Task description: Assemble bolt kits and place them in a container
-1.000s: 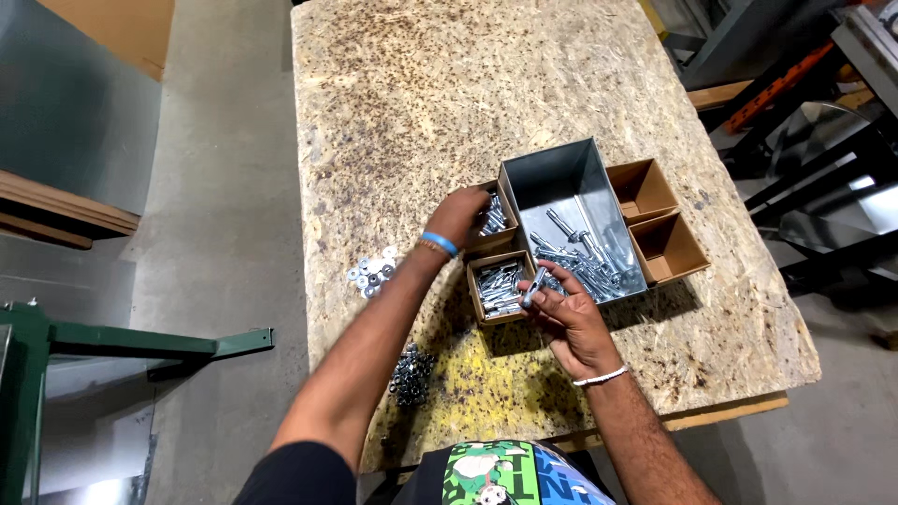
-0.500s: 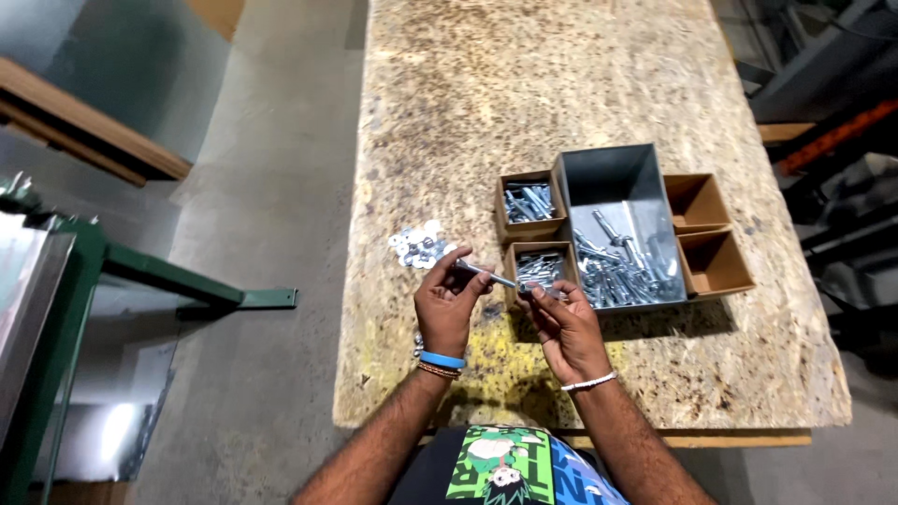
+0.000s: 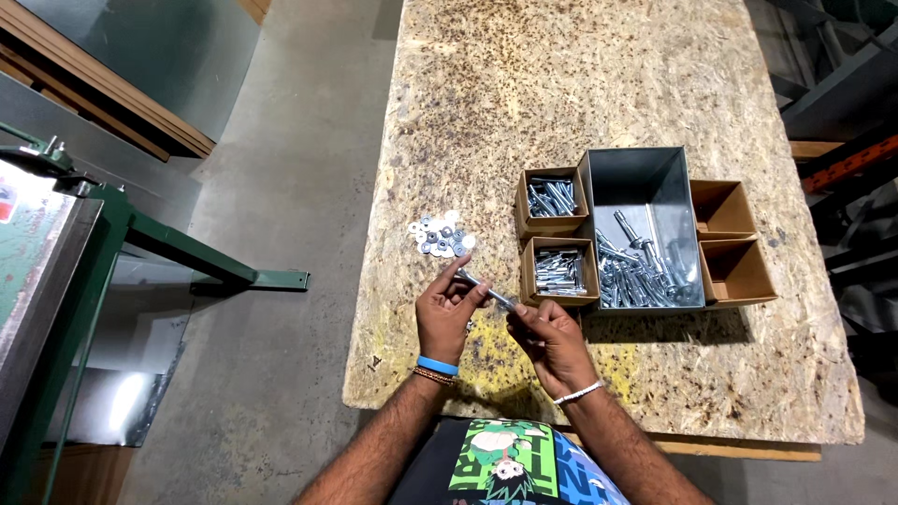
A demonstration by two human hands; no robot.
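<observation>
Holding one bolt (image 3: 488,289) between us, left hand (image 3: 444,313) and right hand (image 3: 552,339) pinch its ends above the table (image 3: 599,84); washers (image 3: 440,236) wait nearby, gray bin (image 3: 645,187) remains half full.

A slim silver bolt (image 3: 486,289) is held level above the desk's (image 3: 561,84) near edge, pinched at one end by the left hand (image 3: 445,316) and at the other by the right hand (image 3: 554,341). It slants slightly, its left end higher. Its surface is bright, bare metal.
</observation>
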